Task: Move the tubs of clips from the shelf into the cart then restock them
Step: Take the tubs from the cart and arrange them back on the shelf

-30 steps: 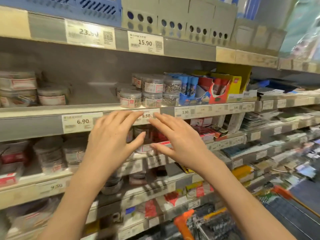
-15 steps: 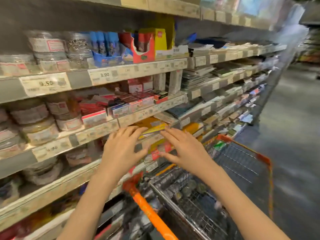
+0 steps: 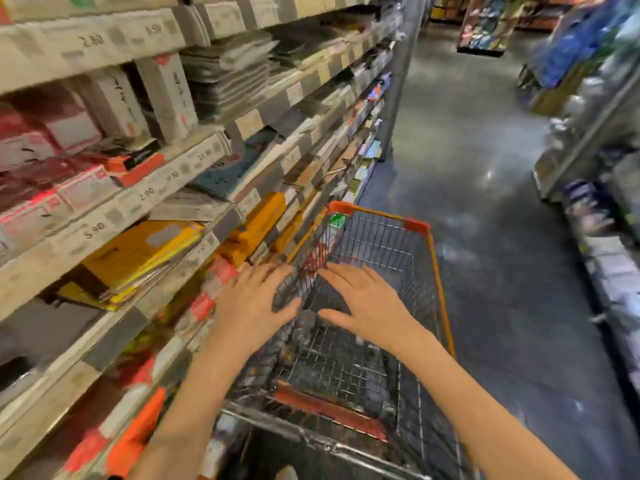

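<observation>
Left hand (image 3: 254, 308): held out over the near left edge of the cart, palm down, fingers straight and spread, thumb out to the right; its grip has hold of nothing.
Right hand (image 3: 363, 299): held out over the cart basket beside the left one, palm down, fingers straight and fanned; its grip is slack and holds nothing.
Hands to each other: side by side and apart, thumbs pointing toward one another, with wire mesh showing in the gap.
Cart (image 3: 438, 271): wire basket with an orange rim, standing in the aisle just beside the shelving.
Tubs of clips (image 3: 304, 322): blurred grey rounded shapes lie low in the cart under and between the hands; how many cannot be told, nor whether any sit on the shelves in this view.
Shelving (image 3: 104, 216): tiers run along the left, with pale price strips on the front edges.
Shelf stock: yellow envelopes (image 3: 138, 254) lie flat on a lower tier, red and white boxes (image 3: 52, 140) sit higher up, and grey stacked packs (image 3: 225, 77) are to their right.
Floor (image 3: 485, 168): glossy grey aisle, with another blurred rack along the right side.
</observation>
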Demonstrator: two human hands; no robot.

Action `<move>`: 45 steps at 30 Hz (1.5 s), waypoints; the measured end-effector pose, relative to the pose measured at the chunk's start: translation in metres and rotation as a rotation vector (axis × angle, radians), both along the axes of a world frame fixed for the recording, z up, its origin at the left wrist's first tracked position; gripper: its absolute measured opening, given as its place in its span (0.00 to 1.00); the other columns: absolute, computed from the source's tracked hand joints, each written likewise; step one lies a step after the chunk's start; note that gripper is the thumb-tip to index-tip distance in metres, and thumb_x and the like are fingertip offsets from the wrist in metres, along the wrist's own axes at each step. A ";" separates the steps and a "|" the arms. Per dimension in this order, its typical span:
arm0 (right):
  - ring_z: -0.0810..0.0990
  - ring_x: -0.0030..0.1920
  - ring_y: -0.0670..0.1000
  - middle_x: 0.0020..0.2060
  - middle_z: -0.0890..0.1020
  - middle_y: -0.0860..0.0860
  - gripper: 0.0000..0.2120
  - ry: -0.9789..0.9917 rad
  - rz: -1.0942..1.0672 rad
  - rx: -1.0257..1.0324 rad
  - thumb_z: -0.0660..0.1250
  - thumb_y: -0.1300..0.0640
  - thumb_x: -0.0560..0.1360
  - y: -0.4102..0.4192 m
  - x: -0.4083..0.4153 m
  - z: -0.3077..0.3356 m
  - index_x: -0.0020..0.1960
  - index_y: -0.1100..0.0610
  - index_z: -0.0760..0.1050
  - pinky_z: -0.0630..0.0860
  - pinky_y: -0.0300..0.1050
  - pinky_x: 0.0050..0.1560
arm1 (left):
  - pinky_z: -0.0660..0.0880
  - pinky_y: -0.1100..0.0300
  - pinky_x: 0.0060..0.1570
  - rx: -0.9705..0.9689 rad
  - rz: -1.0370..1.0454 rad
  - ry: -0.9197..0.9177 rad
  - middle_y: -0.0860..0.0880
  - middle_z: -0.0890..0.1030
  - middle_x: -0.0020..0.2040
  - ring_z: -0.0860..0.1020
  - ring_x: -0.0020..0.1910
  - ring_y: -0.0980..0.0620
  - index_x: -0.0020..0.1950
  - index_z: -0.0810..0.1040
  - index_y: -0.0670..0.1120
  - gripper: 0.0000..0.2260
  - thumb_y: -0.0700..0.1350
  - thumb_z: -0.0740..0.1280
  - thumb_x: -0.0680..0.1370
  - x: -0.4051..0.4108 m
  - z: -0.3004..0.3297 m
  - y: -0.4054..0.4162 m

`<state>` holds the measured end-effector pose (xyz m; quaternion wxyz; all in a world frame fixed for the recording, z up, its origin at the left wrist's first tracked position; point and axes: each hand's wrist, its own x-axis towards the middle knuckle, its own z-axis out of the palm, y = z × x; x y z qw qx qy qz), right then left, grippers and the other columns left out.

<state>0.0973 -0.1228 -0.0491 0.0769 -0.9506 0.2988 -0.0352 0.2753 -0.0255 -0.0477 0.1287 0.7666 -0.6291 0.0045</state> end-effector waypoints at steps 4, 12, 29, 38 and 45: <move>0.72 0.66 0.55 0.67 0.72 0.53 0.37 0.029 -0.104 0.039 0.47 0.34 0.71 -0.023 0.003 -0.036 0.71 0.55 0.67 0.69 0.60 0.65 | 0.67 0.53 0.60 0.119 -0.074 0.010 0.53 0.71 0.67 0.69 0.66 0.49 0.71 0.66 0.55 0.26 0.64 0.53 0.76 0.010 -0.034 -0.037; 0.57 0.74 0.49 0.75 0.57 0.48 0.33 0.121 -0.229 0.174 0.58 0.40 0.77 -0.052 0.005 -0.105 0.76 0.51 0.53 0.53 0.53 0.74 | 0.65 0.53 0.64 0.235 -0.165 0.136 0.55 0.67 0.70 0.64 0.69 0.51 0.72 0.62 0.57 0.23 0.60 0.59 0.78 0.030 -0.090 -0.084; 0.63 0.71 0.51 0.74 0.62 0.50 0.32 0.253 -0.448 0.521 0.58 0.40 0.77 -0.047 -0.046 -0.257 0.76 0.52 0.55 0.62 0.50 0.70 | 0.70 0.56 0.59 0.542 -0.314 0.367 0.53 0.69 0.70 0.70 0.66 0.53 0.72 0.65 0.54 0.24 0.58 0.61 0.78 -0.009 -0.225 -0.115; 0.73 0.64 0.57 0.69 0.70 0.55 0.34 0.453 -0.620 0.814 0.65 0.41 0.74 -0.052 -0.087 -0.368 0.75 0.51 0.57 0.72 0.53 0.61 | 0.64 0.54 0.67 0.716 -0.336 0.509 0.52 0.67 0.72 0.65 0.70 0.52 0.72 0.64 0.52 0.24 0.55 0.63 0.78 -0.030 -0.291 -0.120; 0.75 0.60 0.58 0.60 0.75 0.57 0.28 0.517 -0.665 0.838 0.71 0.54 0.71 -0.051 -0.110 -0.425 0.68 0.55 0.65 0.73 0.50 0.60 | 0.69 0.54 0.62 0.848 -0.296 0.494 0.50 0.69 0.69 0.68 0.67 0.50 0.72 0.64 0.55 0.24 0.56 0.64 0.77 -0.016 -0.335 -0.121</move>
